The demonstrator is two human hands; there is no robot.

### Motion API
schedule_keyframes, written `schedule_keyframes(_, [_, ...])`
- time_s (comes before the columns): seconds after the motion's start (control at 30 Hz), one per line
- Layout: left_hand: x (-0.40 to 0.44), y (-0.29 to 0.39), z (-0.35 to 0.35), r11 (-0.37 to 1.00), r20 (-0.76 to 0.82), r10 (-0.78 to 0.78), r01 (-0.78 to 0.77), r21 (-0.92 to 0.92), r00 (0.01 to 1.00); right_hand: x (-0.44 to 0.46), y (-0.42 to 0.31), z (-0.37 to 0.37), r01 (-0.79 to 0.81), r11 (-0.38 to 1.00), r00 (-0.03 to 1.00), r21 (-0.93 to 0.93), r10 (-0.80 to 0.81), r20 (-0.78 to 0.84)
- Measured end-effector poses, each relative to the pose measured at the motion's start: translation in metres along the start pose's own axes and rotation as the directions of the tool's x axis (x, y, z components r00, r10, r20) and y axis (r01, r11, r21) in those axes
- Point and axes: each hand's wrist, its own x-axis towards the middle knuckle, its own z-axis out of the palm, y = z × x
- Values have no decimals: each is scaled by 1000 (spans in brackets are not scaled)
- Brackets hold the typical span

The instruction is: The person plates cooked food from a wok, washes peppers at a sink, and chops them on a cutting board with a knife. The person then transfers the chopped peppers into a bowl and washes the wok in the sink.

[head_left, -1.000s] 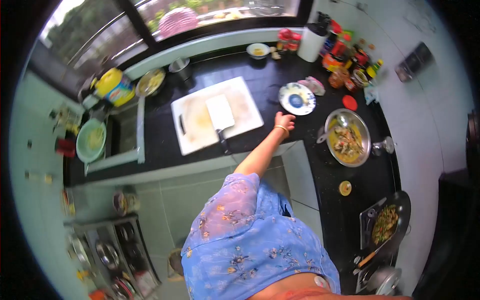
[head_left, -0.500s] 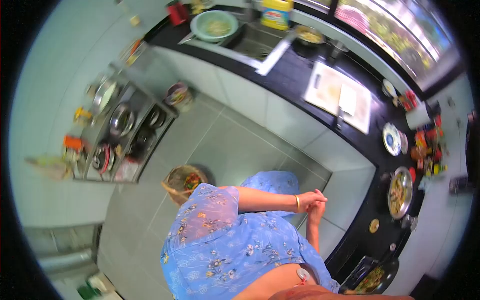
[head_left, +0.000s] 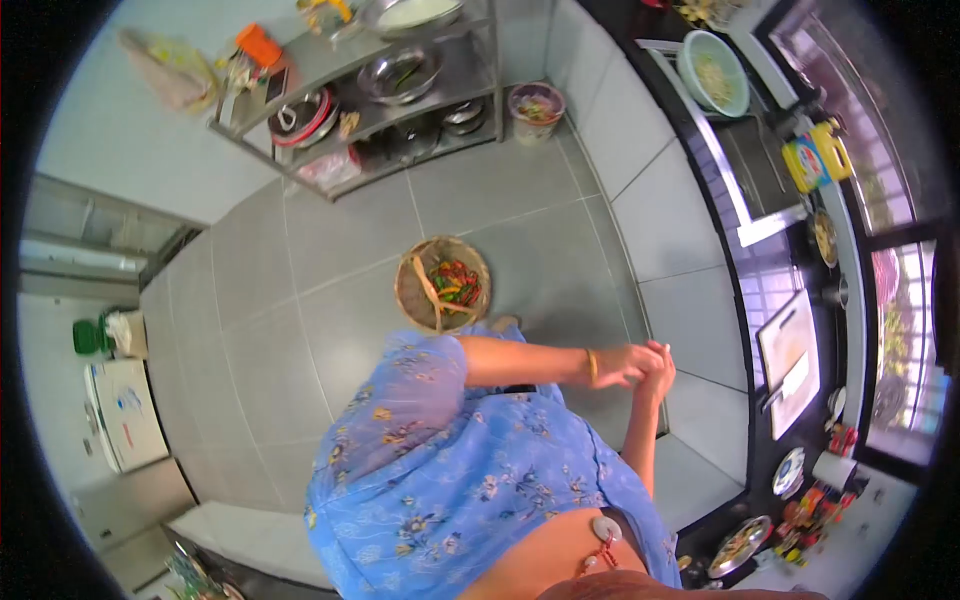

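Note:
My left hand [head_left: 624, 366], with a gold bracelet at the wrist, meets my right hand [head_left: 657, 374] at chest height. Their closed fingers press against each other, and no object shows between them. Parts of the fingers overlap, so their exact hold is hard to see. Below and to the left, a round woven basket [head_left: 407, 296] with red, green and yellow peppers [head_left: 458, 286] stands on the grey tiled floor [head_left: 360, 235], beside my foot.
White cabinets [head_left: 695, 315] run along the right under the black counter, which holds a sink [head_left: 755, 165], green basin [head_left: 742, 88], cutting board [head_left: 804, 325] with a cleaver [head_left: 794, 378], and plate [head_left: 789, 473]. A metal rack [head_left: 440, 98] and bucket [head_left: 537, 122] stand at the top.
My left hand has left the plate's side and come together with my right hand. The view has turned left, bringing the floor, rack and pepper basket into sight.

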Motion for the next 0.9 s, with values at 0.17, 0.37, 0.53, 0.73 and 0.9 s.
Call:
schedule_keyframes(0.17, [-81,35,-69,923,-431,118,-258,-284,894,29,54,50,-162,956,961,-246,210,180])
schedule_keyframes(0.37, [-187,-17,-129,696,-850,76,-638,-329,521,47,115,123,-164,784,858,-598,412,306])
schedule_keyframes(0.53, [-263,-86,-164,626,-898,-3,-700,-345,440,32,163,190,-88,654,763,-752,529,371])
schedule_keyframes(0.73, [-318,-124,-235,464,-906,-92,-787,-406,413,-5,220,256,70,460,735,-885,576,357])
schedule_keyframes(0.9, [-365,-141,-301,526,-913,-127,-753,-394,388,-1,333,272,330,338,787,-881,416,455])
